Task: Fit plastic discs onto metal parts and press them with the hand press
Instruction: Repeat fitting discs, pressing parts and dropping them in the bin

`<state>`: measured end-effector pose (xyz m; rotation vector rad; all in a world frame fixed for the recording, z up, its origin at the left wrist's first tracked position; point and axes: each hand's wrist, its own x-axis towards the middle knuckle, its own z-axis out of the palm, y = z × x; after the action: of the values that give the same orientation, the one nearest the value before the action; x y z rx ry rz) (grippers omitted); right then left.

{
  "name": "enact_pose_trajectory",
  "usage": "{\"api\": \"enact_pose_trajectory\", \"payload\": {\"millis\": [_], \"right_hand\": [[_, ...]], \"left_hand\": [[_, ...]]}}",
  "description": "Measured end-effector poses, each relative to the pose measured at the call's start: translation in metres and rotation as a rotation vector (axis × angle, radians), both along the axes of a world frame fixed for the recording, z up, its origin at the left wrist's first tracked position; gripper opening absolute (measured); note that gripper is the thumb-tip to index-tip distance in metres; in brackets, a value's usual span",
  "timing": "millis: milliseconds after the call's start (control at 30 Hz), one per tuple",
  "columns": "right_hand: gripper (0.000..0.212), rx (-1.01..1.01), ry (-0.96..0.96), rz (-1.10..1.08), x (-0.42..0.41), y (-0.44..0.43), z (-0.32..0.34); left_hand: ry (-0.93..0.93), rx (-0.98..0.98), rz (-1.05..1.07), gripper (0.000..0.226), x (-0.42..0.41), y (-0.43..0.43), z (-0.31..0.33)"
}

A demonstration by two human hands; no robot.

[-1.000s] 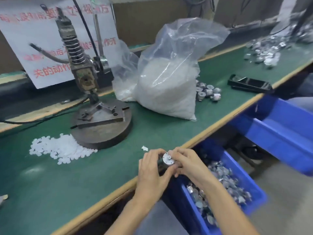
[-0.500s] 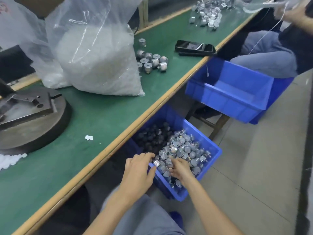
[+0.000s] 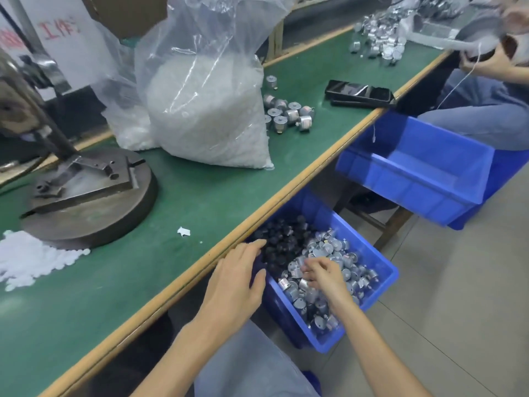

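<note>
Seemingly bracing blue bin rim below tabletop's front edge with left hand, fingers straight, together. Digging right hand into metal parts, fingers curled; cannot tell if clamped on one. Stocked beside hand press, tabletop's left edge: plastic discs.

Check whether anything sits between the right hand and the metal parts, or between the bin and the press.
Nothing visible. The right hand touches the metal parts in the blue bin. Between bin and hand press lies open green mat, with only a small white scrap.
</note>
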<state>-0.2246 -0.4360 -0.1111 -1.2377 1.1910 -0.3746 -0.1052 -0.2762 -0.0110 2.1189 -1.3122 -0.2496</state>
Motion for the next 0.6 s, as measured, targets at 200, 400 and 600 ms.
{"api": "enact_pose_trajectory", "payload": {"millis": [200, 400, 600], "right_hand": [[0.019, -0.415, -0.185, 0.297, 0.053, 0.003, 0.095], [0.020, -0.536, -0.346, 0.619, 0.131, 0.040, 0.157], [0.014, -0.590, -0.479, 0.964, 0.203, 0.125, 0.194]], "left_hand": [[-0.107, -0.093, 0.114, 0.039, 0.042, 0.018, 0.054], [-0.365, -0.068, 0.408, 0.036, 0.083, 0.077, 0.090], [-0.561, 0.142, 0.840, 0.037, 0.110, 0.178, 0.131]]}}
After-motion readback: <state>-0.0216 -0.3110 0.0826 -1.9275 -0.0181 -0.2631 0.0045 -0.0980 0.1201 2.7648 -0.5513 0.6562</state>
